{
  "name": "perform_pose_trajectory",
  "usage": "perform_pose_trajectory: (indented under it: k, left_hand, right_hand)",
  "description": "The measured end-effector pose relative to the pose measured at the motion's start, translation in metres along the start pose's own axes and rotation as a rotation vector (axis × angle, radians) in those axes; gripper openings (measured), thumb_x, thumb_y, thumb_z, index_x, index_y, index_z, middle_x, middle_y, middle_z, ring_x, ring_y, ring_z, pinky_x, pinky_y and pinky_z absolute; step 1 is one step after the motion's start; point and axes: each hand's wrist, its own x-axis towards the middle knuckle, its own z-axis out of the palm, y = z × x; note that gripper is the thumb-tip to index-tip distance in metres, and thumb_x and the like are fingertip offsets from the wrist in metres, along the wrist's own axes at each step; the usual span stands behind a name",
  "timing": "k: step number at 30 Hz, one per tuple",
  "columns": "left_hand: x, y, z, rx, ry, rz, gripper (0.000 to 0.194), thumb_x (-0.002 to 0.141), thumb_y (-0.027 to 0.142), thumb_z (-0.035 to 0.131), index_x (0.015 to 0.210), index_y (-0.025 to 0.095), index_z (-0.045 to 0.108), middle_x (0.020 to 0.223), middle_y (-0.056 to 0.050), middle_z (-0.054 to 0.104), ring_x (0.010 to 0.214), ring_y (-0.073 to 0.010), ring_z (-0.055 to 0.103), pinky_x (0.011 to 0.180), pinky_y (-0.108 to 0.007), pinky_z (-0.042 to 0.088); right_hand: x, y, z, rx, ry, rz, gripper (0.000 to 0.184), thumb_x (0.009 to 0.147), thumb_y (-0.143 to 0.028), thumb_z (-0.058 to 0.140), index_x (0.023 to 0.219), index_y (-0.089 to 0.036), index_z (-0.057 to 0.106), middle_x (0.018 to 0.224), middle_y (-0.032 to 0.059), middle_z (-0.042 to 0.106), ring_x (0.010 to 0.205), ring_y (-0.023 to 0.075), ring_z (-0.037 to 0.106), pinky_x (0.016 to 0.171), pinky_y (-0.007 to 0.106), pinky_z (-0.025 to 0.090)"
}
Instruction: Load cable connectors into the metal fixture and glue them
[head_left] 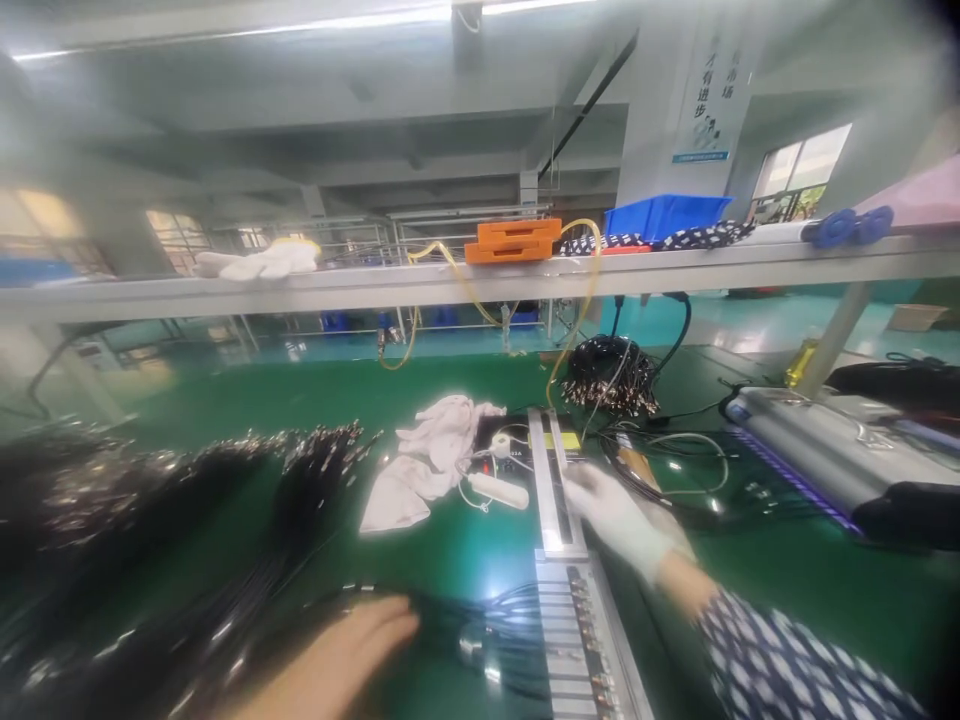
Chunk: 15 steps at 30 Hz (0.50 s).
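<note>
My right hand (611, 515), in a white glove, is at the right side of a long metal fixture (553, 540). Its fingers are curled against the upper rail; their tips are partly hidden. Black cables (510, 610) run in from the left to the fixture's lower, slotted part, where small metal ends line up along the right. My left hand (360, 645), bare and slightly blurred, has its fingers stretched out over black cables at the lower left. Bundles of black cables with shiny metal ends (315, 470) spread across the left of the green table.
A crumpled white cloth (442, 450) and a black control box (514, 460) with a white cylinder (499, 491) lie beyond. Coiled cable (611, 370) sits behind. A silver machine (832, 450) with purple light stands right. A shelf (337, 283) crosses above with orange trays (514, 241) and a blue bin (664, 215).
</note>
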Motion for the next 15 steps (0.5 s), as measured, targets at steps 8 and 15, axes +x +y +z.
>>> perform_pose_trajectory:
  k: [8,15]
  left_hand:
    - [0.075,0.041,-0.021,0.143,-0.181,-0.061,0.032,0.082,0.008,0.048,0.109,0.017,0.063,0.111,-0.011,0.065,0.103,-0.0290,0.060,0.094,-0.042,0.045]
    - [0.088,0.044,-0.054,-0.006,-0.342,-0.013,0.014,0.064,0.018,0.057,0.078,0.020,0.056,0.088,-0.005,0.063,0.080,-0.0238,0.061,0.064,-0.030,0.046]
  right_hand:
    - [-0.128,0.061,0.003,0.124,0.177,0.200,0.045,0.080,-0.058,0.051,0.096,-0.020,0.070,0.111,0.0134,0.073,0.103,0.0306,0.070,0.086,0.039,0.060]
    - [-0.115,0.058,0.004,0.117,0.136,0.128,0.038,0.083,-0.050,0.051,0.091,-0.019,0.070,0.094,0.0099,0.075,0.096,0.0277,0.071,0.082,0.034,0.059]
